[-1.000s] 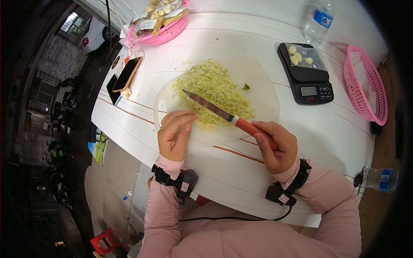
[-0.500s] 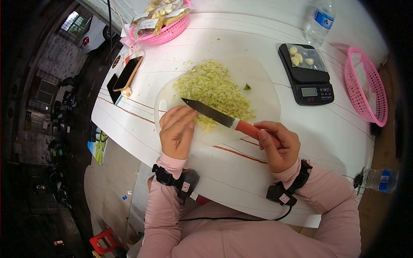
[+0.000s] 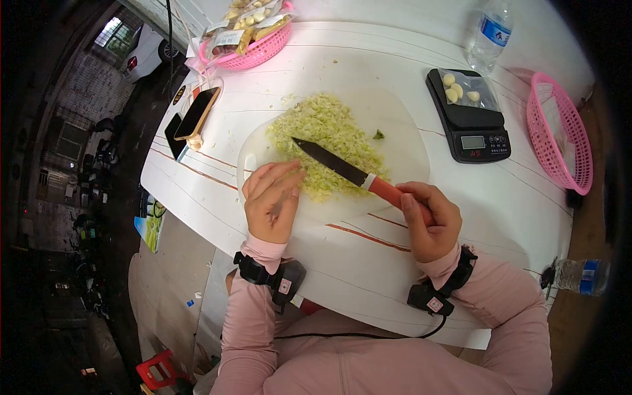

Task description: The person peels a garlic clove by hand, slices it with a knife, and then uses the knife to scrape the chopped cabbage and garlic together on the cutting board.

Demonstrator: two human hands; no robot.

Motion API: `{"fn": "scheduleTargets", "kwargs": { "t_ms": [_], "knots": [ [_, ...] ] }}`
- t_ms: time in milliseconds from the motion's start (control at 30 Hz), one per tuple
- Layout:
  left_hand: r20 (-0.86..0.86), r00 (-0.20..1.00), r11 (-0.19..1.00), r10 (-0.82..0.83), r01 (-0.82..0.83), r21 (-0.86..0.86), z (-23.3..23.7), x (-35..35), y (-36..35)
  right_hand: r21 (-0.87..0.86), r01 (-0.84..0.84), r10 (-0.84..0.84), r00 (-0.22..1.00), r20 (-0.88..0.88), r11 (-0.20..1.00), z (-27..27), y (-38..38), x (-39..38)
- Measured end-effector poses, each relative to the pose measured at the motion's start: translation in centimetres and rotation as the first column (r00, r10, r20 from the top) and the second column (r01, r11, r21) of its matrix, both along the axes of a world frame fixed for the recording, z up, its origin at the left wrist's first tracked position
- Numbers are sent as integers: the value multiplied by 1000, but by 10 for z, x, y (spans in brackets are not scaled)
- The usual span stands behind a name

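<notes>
My right hand [image 3: 431,220] is closed round the orange handle of a knife [image 3: 334,163]. The blade points up and to the left, above a heap of finely chopped pale green vegetable [image 3: 329,131]. This heap lies on a translucent white cutting board [image 3: 405,131]. My left hand [image 3: 271,201] is at the lower left edge of the heap, with its fingers apart and nothing held. The knife tip is a little above and beside its fingertips, not touching them. A small dark green leaf piece [image 3: 378,134] lies right of the heap.
Upper left, a pink basket [image 3: 260,52] holds packets; two phones [image 3: 196,113] lie below it. On the right are a black scale [image 3: 475,122] with a bag of garlic cloves, a water bottle [image 3: 490,36] and another pink basket [image 3: 543,131]. Another bottle [image 3: 582,276] is at the lower right.
The knife has moved slightly right and its tip up, away from my left hand's fingers. The fingers of my left hand have spread a little.
</notes>
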State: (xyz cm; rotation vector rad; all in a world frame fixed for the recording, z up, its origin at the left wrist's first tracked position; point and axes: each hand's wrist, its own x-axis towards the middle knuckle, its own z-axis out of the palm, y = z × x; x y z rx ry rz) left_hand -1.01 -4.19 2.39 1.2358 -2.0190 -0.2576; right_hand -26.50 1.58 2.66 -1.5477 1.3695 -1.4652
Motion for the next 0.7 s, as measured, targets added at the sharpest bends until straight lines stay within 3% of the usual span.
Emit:
{"fn": "scheduleTargets", "kwargs": {
  "t_ms": [433, 533, 700],
  "knots": [
    [-179, 983, 999, 45, -43, 14, -15, 5, -3, -111, -100, 90, 992, -90, 989, -3, 1, -2],
    [-166, 985, 999, 50, -51, 1, -11, 4, -2, -19, -38, 37, 997, -71, 999, 1, 1, 1],
    [-188, 981, 998, 55, -54, 13, -11, 4, -2, -43, -28, 25, 997, -79, 999, 0, 1, 2]
  ]
}}
